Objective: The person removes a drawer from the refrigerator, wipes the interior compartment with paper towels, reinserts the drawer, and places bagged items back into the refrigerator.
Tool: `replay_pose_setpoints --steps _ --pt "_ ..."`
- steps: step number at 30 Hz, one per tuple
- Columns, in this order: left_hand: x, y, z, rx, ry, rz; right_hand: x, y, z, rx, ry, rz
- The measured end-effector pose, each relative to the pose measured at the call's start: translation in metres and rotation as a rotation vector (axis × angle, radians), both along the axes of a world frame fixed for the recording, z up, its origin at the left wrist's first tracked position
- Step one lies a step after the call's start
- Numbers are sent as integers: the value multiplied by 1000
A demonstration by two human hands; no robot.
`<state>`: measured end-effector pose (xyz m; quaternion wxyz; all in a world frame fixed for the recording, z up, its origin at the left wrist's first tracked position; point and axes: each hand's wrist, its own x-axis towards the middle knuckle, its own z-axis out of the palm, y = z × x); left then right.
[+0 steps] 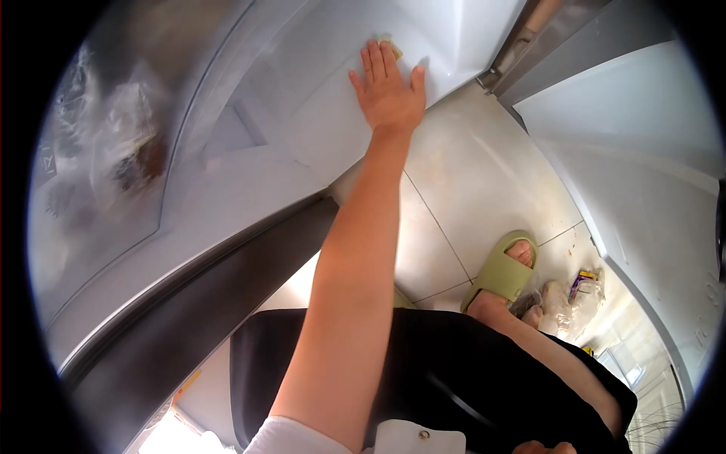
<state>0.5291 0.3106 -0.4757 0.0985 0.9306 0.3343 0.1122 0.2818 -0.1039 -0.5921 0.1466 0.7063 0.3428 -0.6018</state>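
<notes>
scrap partly hidden beneath left hand, right hand cut off

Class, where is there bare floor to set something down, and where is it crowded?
Bare floor lies between the left forearm, the green slipper and the white panel on the right. Crowded: beside the slipper, where plastic bags lie.

We get a bright pic w/ heavy fisheye: black vignette at edges, bent lines. Glare on white panel, sheen on floor tiles; plastic bags at L blurry, lower-L patch blown out.
</notes>
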Motion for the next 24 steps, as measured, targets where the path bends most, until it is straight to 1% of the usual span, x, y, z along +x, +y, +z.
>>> replay_pose_setpoints --steps 2,4,5,6,7,9,10,11,12,13,17,18,20,21,23,24 --pt "-28 11 18 -1 95 -13 -14 -15 -22 20 -29 111" --pt "-60 22 23 -37 84 220 -9 -10 -10 61 -72 -62" --pt "-77 36 6 38 76 308 16 14 35 79 -103 -286" --pt "-81 39 3 54 53 361 35 31 66 93 -132 -511" --pt "-83 39 1 67 32 414 42 36 75 111 -130 -564" --pt "-57 33 2 -14 -57 433 48 40 84 145 -124 -664" --pt "-40 28 4 -53 -103 445 47 38 83 149 -123 -642" --pt "-29 20 5 -104 -120 269 46 35 78 154 -124 -620" --pt "-12 4 -2 -44 -151 203 44 34 71 162 -127 -603" --pt "0 -8 -13 37 -126 127 41 31 66 165 -126 -586" --pt "-19 -53 10 -45 -82 -227 37 33 69 174 -122 -500" --pt "-25 -54 9 5 -69 -260 39 34 71 171 -125 -479" --pt "-41 -49 1 104 -40 -324 27 26 54 164 -175 -509" --pt "-47 -45 0 105 -111 -354 19 21 43 161 -199 -524" --pt "-54 -35 2 111 -252 -419 -2 8 18 291 -453 -491" --pt "-59 -34 8 18 -263 -409 -13 2 7 354 -577 -475"
